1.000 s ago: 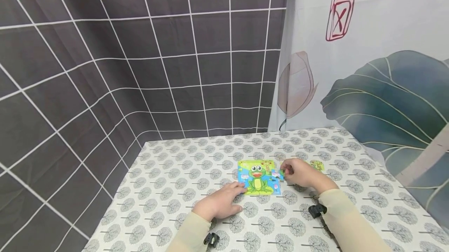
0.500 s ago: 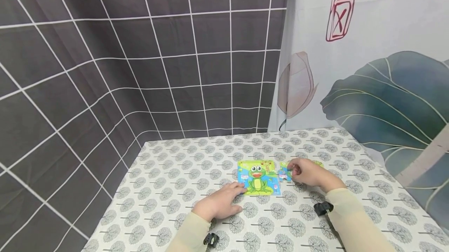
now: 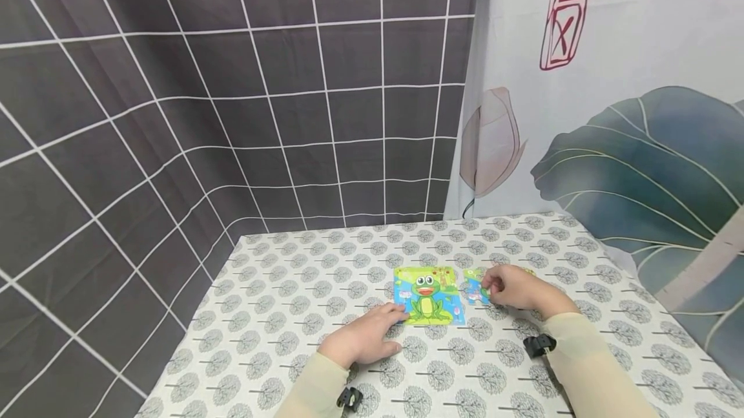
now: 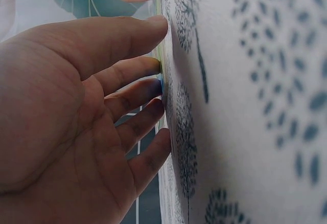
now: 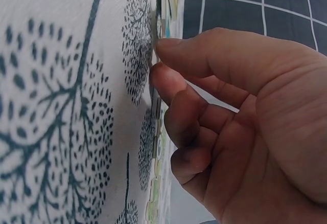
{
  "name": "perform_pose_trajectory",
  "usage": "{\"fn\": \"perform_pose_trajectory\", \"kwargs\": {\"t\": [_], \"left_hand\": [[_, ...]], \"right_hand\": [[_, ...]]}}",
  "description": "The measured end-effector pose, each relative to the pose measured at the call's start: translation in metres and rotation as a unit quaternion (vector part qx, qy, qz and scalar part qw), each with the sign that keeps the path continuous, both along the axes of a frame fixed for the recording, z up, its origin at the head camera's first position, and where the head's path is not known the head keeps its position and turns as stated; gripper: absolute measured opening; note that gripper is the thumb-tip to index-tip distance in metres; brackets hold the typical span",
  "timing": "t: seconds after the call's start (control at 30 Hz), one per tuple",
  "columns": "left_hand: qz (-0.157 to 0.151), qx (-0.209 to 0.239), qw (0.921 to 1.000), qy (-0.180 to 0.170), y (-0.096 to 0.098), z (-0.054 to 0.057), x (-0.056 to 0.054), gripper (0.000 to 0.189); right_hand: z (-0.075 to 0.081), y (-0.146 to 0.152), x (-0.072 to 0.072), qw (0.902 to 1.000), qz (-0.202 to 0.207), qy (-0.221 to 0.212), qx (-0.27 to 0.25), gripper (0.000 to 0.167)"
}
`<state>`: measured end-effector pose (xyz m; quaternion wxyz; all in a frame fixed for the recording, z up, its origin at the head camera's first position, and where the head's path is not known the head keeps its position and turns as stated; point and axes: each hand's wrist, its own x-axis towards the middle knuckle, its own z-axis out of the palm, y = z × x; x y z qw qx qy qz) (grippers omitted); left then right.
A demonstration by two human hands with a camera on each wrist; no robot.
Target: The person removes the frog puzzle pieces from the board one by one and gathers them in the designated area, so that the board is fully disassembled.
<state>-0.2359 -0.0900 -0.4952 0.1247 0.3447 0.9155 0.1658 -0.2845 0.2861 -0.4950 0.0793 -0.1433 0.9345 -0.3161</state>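
A square frog jigsaw puzzle [image 3: 427,308] lies flat on the patterned cloth in the head view. My left hand [image 3: 367,335] rests at its lower left, fingertips over the edge, fingers spread and nearly straight; the left wrist view shows the palm [image 4: 76,116] side-on. To the right of the frog picture, a small blue and green puzzle piece [image 3: 475,294] lies low over the cloth. My right hand [image 3: 514,287] pinches its right side between thumb and curled fingers. In the right wrist view, the thumb and index fingertips meet at the piece's edge, and the right hand [image 5: 219,101] hides part of it.
Yellow-green puzzle pieces [image 3: 529,271] peek out behind my right hand. The table [image 3: 325,263] has a white cloth with grey trees. A dark gridded curtain [image 3: 290,114] hangs behind, with a white printed curtain [image 3: 517,37] at the right.
My right hand has drawn the puzzle piece rightward, away from the frog picture's right side, leaving a strip of cloth between them. My left hand has stayed in place.
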Motion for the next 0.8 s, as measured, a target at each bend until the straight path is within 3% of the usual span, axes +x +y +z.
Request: {"fn": "perform_pose_trajectory", "kwargs": {"t": [0.8], "left_hand": [[-0.001, 0.005, 0.9999, 0.01, 0.0008, -0.0023, -0.0001, 0.063]], "right_hand": [[0.0003, -0.0018, -0.0011, 0.9997, -0.008, -0.005, 0.021, 0.021]]}}
